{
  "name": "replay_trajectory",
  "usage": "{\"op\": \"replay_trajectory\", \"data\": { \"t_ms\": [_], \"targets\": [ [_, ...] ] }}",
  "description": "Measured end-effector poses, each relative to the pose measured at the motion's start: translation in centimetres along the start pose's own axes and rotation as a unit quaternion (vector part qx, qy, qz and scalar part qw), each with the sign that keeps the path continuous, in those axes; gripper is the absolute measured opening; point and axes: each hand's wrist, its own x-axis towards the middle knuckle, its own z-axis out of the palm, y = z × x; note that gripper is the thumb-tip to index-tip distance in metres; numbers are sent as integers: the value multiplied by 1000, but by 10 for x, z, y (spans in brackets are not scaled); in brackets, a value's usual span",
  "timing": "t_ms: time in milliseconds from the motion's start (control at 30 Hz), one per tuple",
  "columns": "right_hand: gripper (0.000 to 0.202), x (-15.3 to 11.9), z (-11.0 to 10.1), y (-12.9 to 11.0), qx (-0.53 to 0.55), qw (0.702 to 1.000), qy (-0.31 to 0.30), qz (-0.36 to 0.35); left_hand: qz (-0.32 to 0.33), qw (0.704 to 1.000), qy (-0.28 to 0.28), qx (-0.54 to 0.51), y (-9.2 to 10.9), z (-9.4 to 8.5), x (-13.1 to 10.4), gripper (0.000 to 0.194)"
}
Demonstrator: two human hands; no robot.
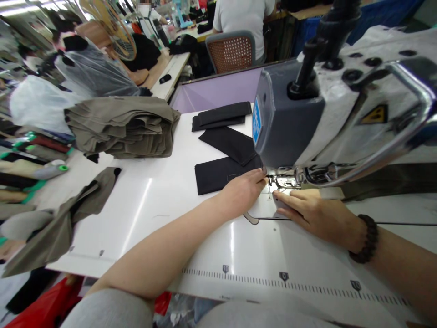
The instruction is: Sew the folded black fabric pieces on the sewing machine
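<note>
A grey and white sewing machine (290, 114) stands at the right, its presser foot (272, 182) low over the metal plate. Just left of the foot is my left hand (244, 191), its fingers bent together at the near edge of a black fabric piece; what the fingertips pinch, if anything, is too small to make out. My right hand (312, 212) lies on the plate right of the foot, fingers spread and pointing left. Behind my left hand lies a flat black piece (211, 175) with a small stitched outline. Further black pieces (227, 141) lie beyond it.
A thick stack of olive fabric (126, 127) sits at the back left of the white table (150, 237). Loose olive cloth (75, 218) hangs over the left edge, near thread cones (51, 171). Behind the table are a chair (232, 52) and a seated person (239, 18).
</note>
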Motion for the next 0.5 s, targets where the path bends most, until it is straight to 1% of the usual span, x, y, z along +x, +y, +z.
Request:
{"op": "replay_trajectory", "data": {
  "t_ms": [100, 200, 267, 300, 367, 400, 433, 467, 500],
  "targets": [
    [37, -1, 0, -1, -3, 1000, 1, 2, -26, 999, -18, 44, 9, -2, 0, 29],
    [37, -1, 1, -1, -8, 1000, 0, 4, -100, 991, -42, 79, 16, -3, 1, 34],
    [38, 2, -1, 0, -10, 1000, 1, 9, -154, 984, -62, 66, 13, -9, -6, 38],
    [38, 4, -4, 0, -8, 1000, 2, 9, -178, 981, -70, 43, 9, -15, -12, 41],
    [38, 4, -16, -2, 20, 1000, 2, -11, -217, 973, -71, -42, -1, -33, -33, 51],
    [37, 2, -24, -5, 48, 998, -1, -33, -241, 963, -65, -105, -6, -43, -45, 56],
    [37, -3, -33, -10, 82, 995, -3, -62, -252, 949, -49, -182, -11, -52, -58, 60],
    [35, -11, -42, -16, 115, 990, -3, -86, -245, 928, -16, -282, -14, -58, -69, 63],
    [31, -23, -50, -24, 141, 984, -1, -105, -232, 889, 32, -394, -15, -61, -80, 65]
  ]
}}
